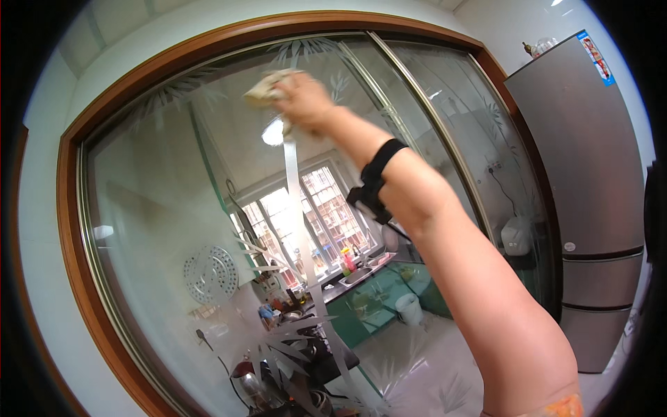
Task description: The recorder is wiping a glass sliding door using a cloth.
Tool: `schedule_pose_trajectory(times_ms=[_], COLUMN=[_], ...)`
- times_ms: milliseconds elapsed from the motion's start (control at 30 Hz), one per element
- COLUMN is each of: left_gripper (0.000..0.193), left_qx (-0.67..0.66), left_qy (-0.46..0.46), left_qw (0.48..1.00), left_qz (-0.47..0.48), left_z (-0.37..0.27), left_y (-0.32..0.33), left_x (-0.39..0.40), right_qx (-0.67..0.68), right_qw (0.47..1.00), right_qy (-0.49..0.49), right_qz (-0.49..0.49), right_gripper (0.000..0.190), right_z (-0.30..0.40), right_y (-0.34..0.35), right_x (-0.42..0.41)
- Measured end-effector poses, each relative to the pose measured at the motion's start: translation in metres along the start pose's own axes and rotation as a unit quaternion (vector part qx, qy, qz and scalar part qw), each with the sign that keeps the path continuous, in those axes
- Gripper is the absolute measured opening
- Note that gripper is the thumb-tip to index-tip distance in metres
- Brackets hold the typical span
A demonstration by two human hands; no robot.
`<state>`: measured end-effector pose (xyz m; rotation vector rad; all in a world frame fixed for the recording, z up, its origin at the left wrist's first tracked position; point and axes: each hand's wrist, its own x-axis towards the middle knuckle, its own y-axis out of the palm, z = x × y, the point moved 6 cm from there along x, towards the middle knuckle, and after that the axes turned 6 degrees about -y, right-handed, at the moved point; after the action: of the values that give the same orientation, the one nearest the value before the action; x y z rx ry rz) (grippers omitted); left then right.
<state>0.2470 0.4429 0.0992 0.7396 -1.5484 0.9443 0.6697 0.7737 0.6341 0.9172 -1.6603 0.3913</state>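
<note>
My right hand is raised high and grips a pale, crumpled cloth. Slightly blurred, the cloth lies against or just before the upper part of a glass sliding door panel; exact contact cannot be told. Frosted leaf patterns and a pale frosted stem cover parts of the glass. A black strap with a small device is worn on my right forearm. My left hand is out of view.
A brown wooden frame surrounds the door, and a metal-edged second panel stands to the right. Beyond is a grey refrigerator. Through the glass appear a kitchen sink, green cabinets, a white bucket and a window.
</note>
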Motion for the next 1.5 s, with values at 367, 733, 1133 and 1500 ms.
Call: schedule_pose_trajectory(times_ms=[367, 733, 1133, 1500], left_gripper=[0.063, 0.062, 0.066, 0.062], left_qx=[-0.085, -0.058, -0.076, -0.103], left_qy=[-0.013, -0.012, 0.002, -0.008], left_qw=[0.996, 0.997, 0.996, 0.994], left_qz=[-0.006, -0.04, -0.038, -0.031], left_z=[-0.009, 0.0, -0.002, 0.007], left_y=[-0.005, -0.011, -0.006, 0.0], left_x=[0.006, 0.0, 0.003, -0.002], right_qx=[-0.225, 0.007, 0.126, -0.185], right_qw=[0.928, 0.99, 0.936, 0.969], right_qy=[0.29, 0.144, -0.33, 0.162], right_qz=[-0.066, 0.0, 0.001, 0.022], right_gripper=[0.052, 0.042, 0.041, 0.044], right_z=[-0.258, -0.019, 0.325, 0.039], right_y=[-0.078, 0.001, 0.085, -0.004], right_x=[-0.178, 0.008, 0.023, 0.034])
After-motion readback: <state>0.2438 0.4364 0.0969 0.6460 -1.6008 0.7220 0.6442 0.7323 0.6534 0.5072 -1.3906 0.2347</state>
